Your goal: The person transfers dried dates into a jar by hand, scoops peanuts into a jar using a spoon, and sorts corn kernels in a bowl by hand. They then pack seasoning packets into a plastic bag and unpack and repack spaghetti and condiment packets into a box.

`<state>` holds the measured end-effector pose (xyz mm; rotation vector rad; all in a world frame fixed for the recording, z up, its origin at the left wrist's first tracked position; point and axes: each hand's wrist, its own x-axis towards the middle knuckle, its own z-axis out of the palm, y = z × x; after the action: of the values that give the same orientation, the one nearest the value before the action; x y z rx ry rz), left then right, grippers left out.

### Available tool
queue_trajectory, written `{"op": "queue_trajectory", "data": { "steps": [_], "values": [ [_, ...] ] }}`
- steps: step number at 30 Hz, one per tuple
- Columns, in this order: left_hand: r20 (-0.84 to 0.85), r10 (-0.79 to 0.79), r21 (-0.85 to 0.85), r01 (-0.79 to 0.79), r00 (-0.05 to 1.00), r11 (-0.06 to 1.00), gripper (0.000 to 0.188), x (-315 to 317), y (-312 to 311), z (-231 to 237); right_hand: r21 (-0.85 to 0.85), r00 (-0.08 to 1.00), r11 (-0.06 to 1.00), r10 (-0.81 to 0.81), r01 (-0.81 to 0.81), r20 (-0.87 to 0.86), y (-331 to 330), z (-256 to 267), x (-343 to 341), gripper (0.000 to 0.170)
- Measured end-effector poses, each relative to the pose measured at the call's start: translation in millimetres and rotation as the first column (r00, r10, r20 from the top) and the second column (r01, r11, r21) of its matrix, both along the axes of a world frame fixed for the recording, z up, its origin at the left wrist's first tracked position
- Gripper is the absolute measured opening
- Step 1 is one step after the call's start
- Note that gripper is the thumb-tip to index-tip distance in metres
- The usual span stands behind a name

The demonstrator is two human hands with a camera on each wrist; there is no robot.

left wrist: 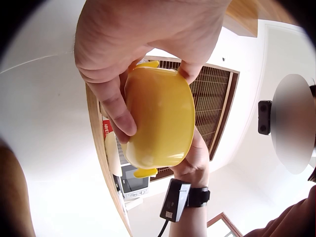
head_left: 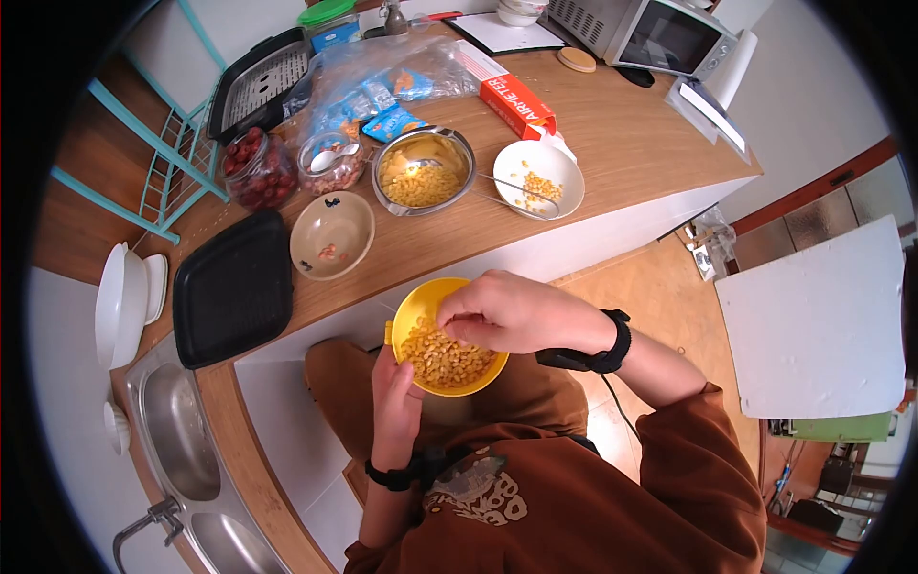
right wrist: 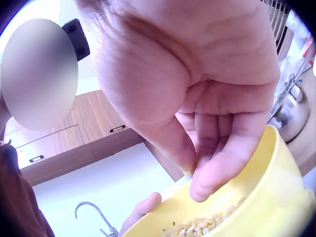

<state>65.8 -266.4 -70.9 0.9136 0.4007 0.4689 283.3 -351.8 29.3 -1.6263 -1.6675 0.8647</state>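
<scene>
My left hand (head_left: 394, 394) grips a yellow plastic bowl (left wrist: 160, 118) with small side tabs, fingers on its outside and thumb at the rim. Yellow corn kernels (head_left: 445, 362) cover its bottom. Over the bowl's mouth is my right hand (head_left: 512, 314), thumb and forefinger brought together. A small pale-yellow kernel (right wrist: 188, 173) shows between those fingertips in the right wrist view. On the counter beyond, a steel bowl (head_left: 424, 170) contains more yellow kernels, and a white bowl (head_left: 538, 180) has some kernels and a wire-like handle across it.
A beige bowl (head_left: 332, 235) with reddish scraps and a black square pan (head_left: 234, 287) stand at the counter's left. Behind are jars of red fruit (head_left: 256, 170) and nuts, plastic bags, a red box (head_left: 516, 103) and a microwave (head_left: 660, 38). A sink (head_left: 182, 430) is at lower left.
</scene>
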Motion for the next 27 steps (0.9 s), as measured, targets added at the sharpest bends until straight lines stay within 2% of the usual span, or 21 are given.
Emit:
{"op": "queue_trajectory", "data": {
  "steps": [1,3,6,7,9,10,12,13,15,18,19,21,23,25,27],
  "values": [
    [0.002,0.001,-0.003,-0.001,1.0,1.0,0.059,-0.3,0.7,-0.8,0.002,1.0,1.0,0.004,-0.004,-0.001,2.2,4.6,3.3,0.014],
    [-0.007,0.009,-0.006,-0.01,1.0,1.0,0.058,1.2,1.6,1.0,0.076,0.995,0.997,-0.013,0.005,0.103,11.5,15.8,19.9,0.014],
    [-0.036,0.039,-0.023,-0.04,0.999,0.999,0.056,1.8,2.6,2.8,0.104,0.99,0.984,-0.143,0.144,-0.021,41.8,26.8,57.5,0.015],
    [-0.052,0.059,-0.042,-0.061,0.997,0.997,0.055,2.7,3.7,2.6,0.11,0.991,0.984,-0.136,0.137,-0.02,53.8,30.6,68.0,0.015],
    [-0.042,0.061,-0.046,-0.062,0.997,0.997,0.054,3.4,7.0,1.6,-0.03,0.958,0.958,-0.282,0.284,0.049,77.6,37.4,83.4,0.016],
    [-0.037,0.055,-0.056,-0.057,0.998,0.997,0.053,3.4,8.3,1.8,-0.026,0.96,0.96,-0.276,0.277,0.05,87.9,36.1,89.2,0.016],
    [-0.026,0.064,-0.05,-0.065,0.998,0.997,0.053,5.8,11.0,5.1,0.013,0.922,0.96,-0.271,0.278,0.278,105.1,23.3,99.1,0.016],
    [-0.018,0.065,-0.048,-0.066,0.998,0.997,0.052,7.1,12.1,6.9,0.017,0.922,0.961,-0.268,0.275,0.278,110.1,16.9,102.6,0.016],
    [-0.019,0.063,-0.032,-0.064,0.998,0.997,0.052,8.6,15.4,9.7,0.098,0.874,0.957,-0.29,0.274,0.391,117.0,9.8,104.8,0.017],
    [-0.005,0.054,-0.023,-0.054,0.999,0.998,0.051,11.3,20.9,13.5,0.169,0.892,0.947,-0.315,0.273,0.325,110.6,12.1,103.2,0.016],
    [0.009,0.048,-0.029,-0.048,0.999,0.998,0.051,11.6,22.2,14.2,0.169,0.896,0.95,-0.307,0.264,0.322,105.2,15.9,97.4,0.016],
    [0.014,0.056,-0.037,-0.056,0.998,0.998,0.052,12.4,23.9,11.5,0.127,0.94,0.96,-0.271,0.248,0.209,87.1,21.7,77.8,0.016],
    [0.023,0.06,-0.043,-0.059,0.998,0.997,0.053,14.8,24.9,8.2,0.182,0.97,0.979,-0.126,0.088,0.209,69.0,21.0,54.3,0.016],
    [0.045,0.111,-0.054,-0.108,0.993,0.993,0.046,15.9,24.5,5.6,0.181,0.954,0.983,-0.046,-0.009,0.296,51.6,20.7,26.4,0.016],
    [0.052,0.111,-0.057,-0.108,0.993,0.993,0.047,13.9,25.0,1.4,-0.018,0.911,1.0,0.02,-0.014,0.411,41.1,24.6,1.3,0.018]
  ]
}}
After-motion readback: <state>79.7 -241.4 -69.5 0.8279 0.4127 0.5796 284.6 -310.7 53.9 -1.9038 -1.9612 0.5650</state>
